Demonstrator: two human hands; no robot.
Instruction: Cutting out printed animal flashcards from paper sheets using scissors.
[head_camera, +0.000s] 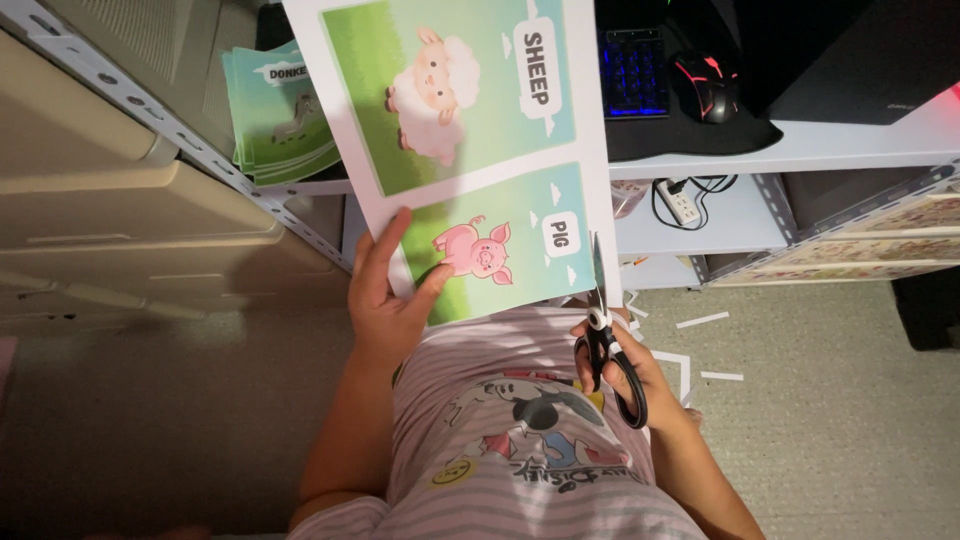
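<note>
**Scissors at the sheet's right margin, left hand steadying**

Your right hand (625, 365) is closed around the black handles of the scissors (603, 335), fingers through the loops. The blades point up and away from you, nearly together, with their tips lying along the white right margin of the printed sheet (470, 150), just beside the pig picture (480, 250).

Your left hand (385, 295) is clamped on the sheet's lower left corner: the thumb presses on the printed face just below the pig picture, and the fingers lie along the left edge. The sheet is held up in front of you, tilted, with a sheep picture (435, 95) above the pig, each on a green panel with a white label.

Beyond the sheet's left edge, a stack of green cards (275, 115) rests on a white shelf. To the right, a keyboard with blue backlight (632, 75) and a black mouse with red light (705, 85) sit on the desk (860, 140). Below it, a white power strip (682, 203) lies on a lower shelf. White paper strips (702, 320) lie scattered on the floor near your right hand.
</note>
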